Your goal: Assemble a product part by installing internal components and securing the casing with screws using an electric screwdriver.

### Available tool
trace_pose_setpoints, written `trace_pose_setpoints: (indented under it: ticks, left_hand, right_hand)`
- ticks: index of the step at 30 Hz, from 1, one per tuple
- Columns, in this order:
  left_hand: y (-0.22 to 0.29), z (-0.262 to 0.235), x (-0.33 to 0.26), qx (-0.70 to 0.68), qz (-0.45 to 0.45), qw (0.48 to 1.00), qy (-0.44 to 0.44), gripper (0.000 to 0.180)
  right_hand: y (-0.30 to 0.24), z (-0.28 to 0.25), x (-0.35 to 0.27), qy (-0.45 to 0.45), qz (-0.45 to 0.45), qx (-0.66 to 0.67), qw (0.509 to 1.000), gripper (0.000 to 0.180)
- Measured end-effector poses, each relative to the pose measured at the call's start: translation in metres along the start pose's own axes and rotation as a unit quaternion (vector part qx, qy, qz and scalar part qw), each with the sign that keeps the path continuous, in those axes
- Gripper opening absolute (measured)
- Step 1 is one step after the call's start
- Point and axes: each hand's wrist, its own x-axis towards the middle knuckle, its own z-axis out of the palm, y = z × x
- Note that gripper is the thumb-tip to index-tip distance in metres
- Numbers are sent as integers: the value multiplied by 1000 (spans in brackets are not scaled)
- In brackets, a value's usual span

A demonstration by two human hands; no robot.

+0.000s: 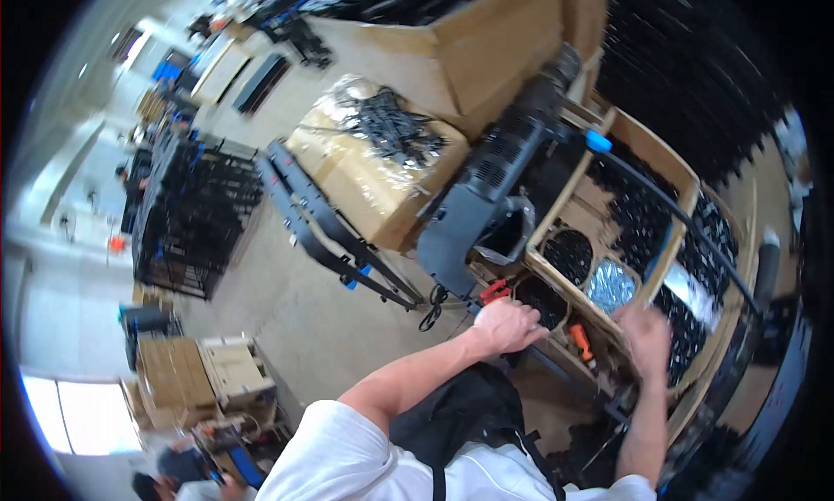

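Observation:
My left hand is closed, its fingers curled at the near end of the parts bins; whatever it may hold is hidden. Just beyond its knuckles is a red-handled tool. My right hand is smeared by motion beside a compartment of shiny silver small parts, and its fingers do not show clearly. Between the hands, an orange-handled tool lies in a cardboard compartment. Round containers of dark small parts stand farther in, next to the silver ones.
A dark grey machine-like frame slants up beyond my left hand. Curved black frame parts lean on a carton topped with bagged black pieces. A blue-capped black bar crosses the bins. Another person is at lower left.

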Motion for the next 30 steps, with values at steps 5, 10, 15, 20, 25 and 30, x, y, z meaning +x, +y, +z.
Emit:
trace_pose_setpoints:
  ticks: [5, 10, 15, 20, 25, 30]
  left_hand:
    - [40, 6, -51, -188, 111, 972, 83, 32]
    - [23, 58, -85, -636, -342, 687, -76, 88]
    - [8, 77, -87, -844, -326, 406, 125, 63]
    - [-11, 40, -164, -833, -345, 400, 168, 46]
    - [-60, -69, -269, -794, -269, 475, 266, 36]
    - [-189, -133, -366, -720, -202, 516, 418, 28]
  right_hand:
    - [37, -89, 234, 203, -171, -396, 879, 50]
    - [82, -123, 328, 25, -10, -451, 892, 73]
    - [10, -93, 278, 58, -91, -402, 909, 66]
    - [-182, -53, 155, 91, -279, -467, 834, 48]
    - [-364, -28, -6, 69, -143, -444, 882, 46]
    - [-433, 124, -137, 103, -320, -459, 822, 44]
